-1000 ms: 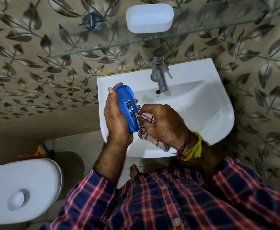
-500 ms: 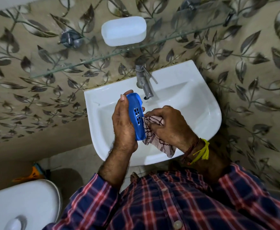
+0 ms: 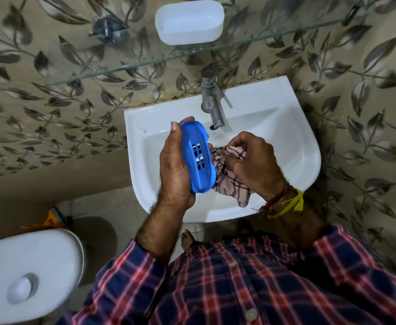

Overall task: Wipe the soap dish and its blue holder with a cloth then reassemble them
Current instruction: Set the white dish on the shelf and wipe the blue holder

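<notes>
Leaf-patterned beige tiles (image 3: 39, 102) behind everything, white washbasin (image 3: 293, 146) fixed below them.

Left hand (image 3: 173, 165): held above the basin, fingers and thumb curled round the blue holder (image 3: 198, 156), gripping it along its long edges. Holder turned on edge, slotted face toward the camera, small rectangular openings showing pale through it. Right hand (image 3: 251, 160): fingers bunched tight on a striped, pinkish cloth (image 3: 229, 181), pressed against the holder's right side (exact contact point hidden by the folds). Loose end of the cloth hanging down over the basin's front. Yellow thread and a darker band (image 3: 283, 204) tied at the right wrist. Red-and-navy checked shirt sleeves (image 3: 215, 289) filling the lower part of the view.

Further out: steel tap (image 3: 212, 104) standing at the back rim of the basin, spout pointing into the bowl, just beyond the holder's top end. Higher up, glass shelf (image 3: 126, 65) running across the wall, white soap dish (image 3: 188, 21) sitting on it, well apart from the holder and from both hands. Round metal shelf bracket (image 3: 109, 30) to the dish's left, blurred. Lower left: white toilet cistern lid with its round flush button (image 3: 22, 288), an orange object (image 3: 48, 221) on the floor behind it, too blurred to identify.
</notes>
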